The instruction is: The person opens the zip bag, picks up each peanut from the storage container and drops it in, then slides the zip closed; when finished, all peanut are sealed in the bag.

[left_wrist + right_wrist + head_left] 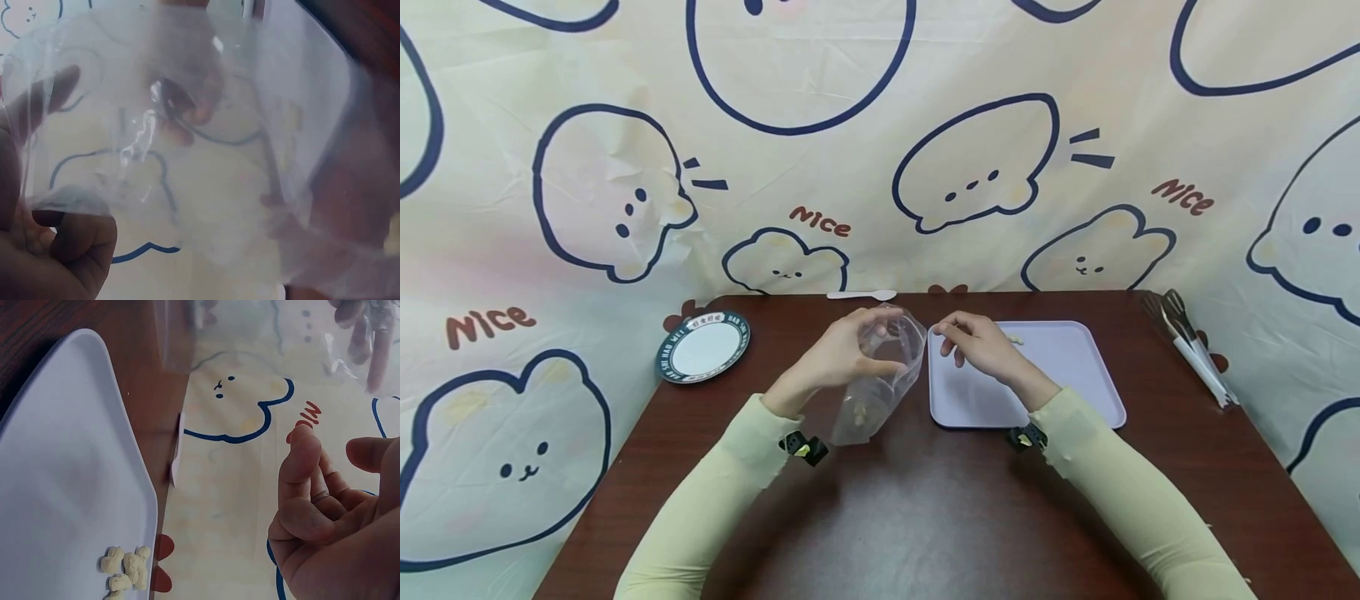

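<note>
My left hand (pixel 838 350) holds a clear plastic bag (pixel 887 396) by its mouth, thumb and fingers spread inside the rim. The bag hangs over the table left of the tray. Low in it sits a small pale peanut (pixel 392 234). My right hand (pixel 981 343) is raised over the tray's left part, just right of the bag's mouth. Its fingers are loosely bent and the thumb stands apart, with nothing between them in the right wrist view. Several unshelled peanuts (pixel 131 567) lie near the far edge of the white tray (pixel 1067 383), partly hidden by the hand in the head view.
A plate with a green lettered rim (pixel 667 364) leans at the table's far left. A white plastic spoon (pixel 861 295) lies along the back edge against the patterned cloth (pixel 970 258). At the right edge are a whisk (pixel 1180 317) and other white-handled utensils (pixel 1198 362).
</note>
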Demonstrator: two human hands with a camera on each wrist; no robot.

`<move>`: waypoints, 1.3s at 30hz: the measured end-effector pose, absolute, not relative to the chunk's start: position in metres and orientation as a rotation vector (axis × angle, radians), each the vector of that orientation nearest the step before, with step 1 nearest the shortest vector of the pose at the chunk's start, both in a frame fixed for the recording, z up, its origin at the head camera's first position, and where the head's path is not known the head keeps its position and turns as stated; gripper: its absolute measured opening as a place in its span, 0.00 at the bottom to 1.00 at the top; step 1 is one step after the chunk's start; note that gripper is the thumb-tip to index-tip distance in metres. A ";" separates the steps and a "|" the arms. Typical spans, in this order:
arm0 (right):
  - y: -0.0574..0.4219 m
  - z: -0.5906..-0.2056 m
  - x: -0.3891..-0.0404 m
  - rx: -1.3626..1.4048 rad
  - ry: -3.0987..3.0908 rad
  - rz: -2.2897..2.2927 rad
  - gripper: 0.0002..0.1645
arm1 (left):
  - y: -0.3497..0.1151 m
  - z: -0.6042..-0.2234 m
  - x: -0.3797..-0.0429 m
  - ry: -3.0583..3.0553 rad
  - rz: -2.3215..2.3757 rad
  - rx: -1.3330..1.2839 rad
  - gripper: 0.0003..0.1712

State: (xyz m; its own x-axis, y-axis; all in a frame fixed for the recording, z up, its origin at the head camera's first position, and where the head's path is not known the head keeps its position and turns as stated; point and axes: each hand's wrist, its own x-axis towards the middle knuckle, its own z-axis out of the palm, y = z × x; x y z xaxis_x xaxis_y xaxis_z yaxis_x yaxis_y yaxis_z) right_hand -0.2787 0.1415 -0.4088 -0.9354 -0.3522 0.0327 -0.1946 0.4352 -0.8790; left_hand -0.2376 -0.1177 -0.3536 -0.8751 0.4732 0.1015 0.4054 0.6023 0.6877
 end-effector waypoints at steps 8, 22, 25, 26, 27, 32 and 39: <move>0.135 -0.404 -0.274 -0.549 2.517 -1.494 0.24 | -0.114 -0.357 -0.237 2.818 1.010 0.749 0.43; 0.127 -0.398 -0.267 -0.732 2.547 -1.394 0.15 | -0.115 -0.358 -0.236 2.790 0.972 0.744 0.45; 0.129 -0.398 -0.267 -0.729 2.552 -1.402 0.14 | -0.117 -0.356 -0.236 2.821 0.967 0.735 0.40; 0.130 -0.399 -0.267 -0.725 2.556 -1.402 0.14 | -0.117 -0.356 -0.236 2.829 0.969 0.726 0.38; 0.130 -0.399 -0.268 -0.719 2.559 -1.403 0.14 | -0.118 -0.355 -0.236 2.838 0.972 0.719 0.35; 0.134 -0.402 -0.270 -0.696 2.578 -1.391 0.12 | -0.121 -0.355 -0.237 2.856 0.962 0.693 0.27; 0.135 -0.402 -0.271 -0.694 2.587 -1.392 0.15 | -0.120 -0.357 -0.237 2.868 0.891 0.721 0.27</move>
